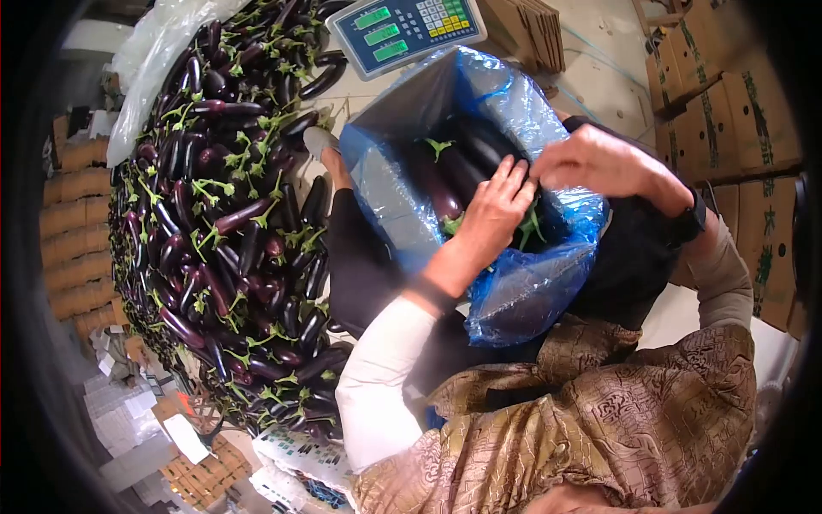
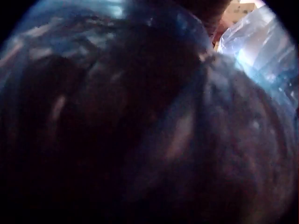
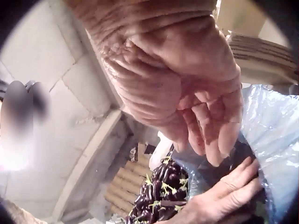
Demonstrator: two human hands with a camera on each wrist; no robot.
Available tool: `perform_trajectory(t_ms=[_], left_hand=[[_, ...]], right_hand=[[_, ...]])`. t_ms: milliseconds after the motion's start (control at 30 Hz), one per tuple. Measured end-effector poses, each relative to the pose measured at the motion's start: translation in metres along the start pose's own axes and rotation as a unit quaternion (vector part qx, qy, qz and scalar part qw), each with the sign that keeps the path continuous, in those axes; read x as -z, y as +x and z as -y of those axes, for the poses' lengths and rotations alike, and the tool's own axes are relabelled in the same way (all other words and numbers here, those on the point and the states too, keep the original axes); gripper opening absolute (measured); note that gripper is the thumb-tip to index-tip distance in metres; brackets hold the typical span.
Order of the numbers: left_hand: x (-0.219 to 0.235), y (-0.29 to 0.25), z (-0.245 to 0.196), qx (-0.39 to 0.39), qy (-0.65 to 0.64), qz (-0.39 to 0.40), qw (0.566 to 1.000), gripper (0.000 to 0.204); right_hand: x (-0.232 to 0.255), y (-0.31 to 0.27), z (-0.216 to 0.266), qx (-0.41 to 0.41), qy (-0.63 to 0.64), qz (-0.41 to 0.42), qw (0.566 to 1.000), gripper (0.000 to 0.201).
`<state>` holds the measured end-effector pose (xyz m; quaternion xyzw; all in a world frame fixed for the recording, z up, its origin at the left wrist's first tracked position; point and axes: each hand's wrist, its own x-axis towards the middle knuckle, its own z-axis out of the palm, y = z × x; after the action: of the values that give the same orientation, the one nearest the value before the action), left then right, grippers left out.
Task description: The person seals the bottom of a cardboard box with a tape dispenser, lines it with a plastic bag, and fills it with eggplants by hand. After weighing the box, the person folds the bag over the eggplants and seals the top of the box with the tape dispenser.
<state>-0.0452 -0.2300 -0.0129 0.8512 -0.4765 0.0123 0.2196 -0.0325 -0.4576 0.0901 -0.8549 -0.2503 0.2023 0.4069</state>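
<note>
Inside a box lined with blue plastic film (image 1: 377, 184) lie large dark eggplants (image 1: 441, 184) with green stems. My left hand (image 1: 492, 210) rests on them, fingers extended; the right wrist view also shows this left hand (image 3: 224, 193), low in the frame. Beside it, above the box's right side, my right hand (image 1: 591, 163) is raised. In the right wrist view the right hand (image 3: 187, 84) has loosely bent fingers and nothing visible in them. The left wrist view is mostly dark, with plastic film (image 2: 261, 51) at upper right; no hand is discernible there.
A large heap of eggplants (image 1: 227, 257) covers the floor on the left, with clear plastic (image 1: 145, 86) along its upper edge. Beyond the box stands a digital scale (image 1: 402, 38). Cardboard boxes (image 1: 728, 128) are stacked on the right.
</note>
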Motion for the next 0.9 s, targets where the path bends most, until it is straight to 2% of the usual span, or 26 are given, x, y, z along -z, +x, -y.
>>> perform_trajectory(t_ms=[67,133,200,267,333,400,500,567,667,900], left_hand=[[-0.006,0.013,-0.007,-0.006,0.090,0.021,0.996,0.046],[-0.004,0.015,-0.007,-0.016,0.097,0.027,0.995,0.043],[0.000,0.007,-0.004,-0.013,0.020,-0.006,1.000,0.044],[0.009,-0.006,-0.002,0.006,-0.002,-0.022,1.000,0.050],[0.027,-0.013,-0.005,0.037,-0.154,-0.065,0.985,0.056],[0.047,-0.022,-0.011,0.059,-0.134,-0.074,0.986,0.057],[0.063,-0.038,-0.011,0.069,-0.125,-0.119,0.983,0.048],[0.067,-0.054,-0.013,0.141,-0.137,-0.056,0.979,0.029],[0.069,-0.062,-0.018,0.147,-0.112,-0.018,0.983,0.021],[0.071,-0.061,-0.023,0.113,-0.128,0.019,0.985,0.021]], right_hand=[[0.010,0.014,0.003,-0.085,0.129,-0.034,0.987,0.026],[0.016,0.027,0.001,-0.084,0.186,-0.081,0.976,0.028],[0.010,0.031,-0.014,-0.093,0.191,-0.110,0.971,0.029],[0.007,0.033,-0.029,-0.101,0.200,-0.134,0.965,0.029],[0.005,0.031,-0.041,-0.130,0.217,-0.169,0.953,0.030],[0.010,0.027,-0.040,-0.143,0.206,-0.188,0.950,0.030],[0.025,0.020,-0.034,-0.144,0.245,-0.249,0.926,0.034],[0.027,0.021,-0.039,-0.159,0.244,-0.266,0.919,0.034],[0.027,0.021,-0.047,-0.176,0.235,-0.272,0.916,0.036],[0.029,0.022,-0.047,-0.172,0.226,-0.246,0.927,0.033]])
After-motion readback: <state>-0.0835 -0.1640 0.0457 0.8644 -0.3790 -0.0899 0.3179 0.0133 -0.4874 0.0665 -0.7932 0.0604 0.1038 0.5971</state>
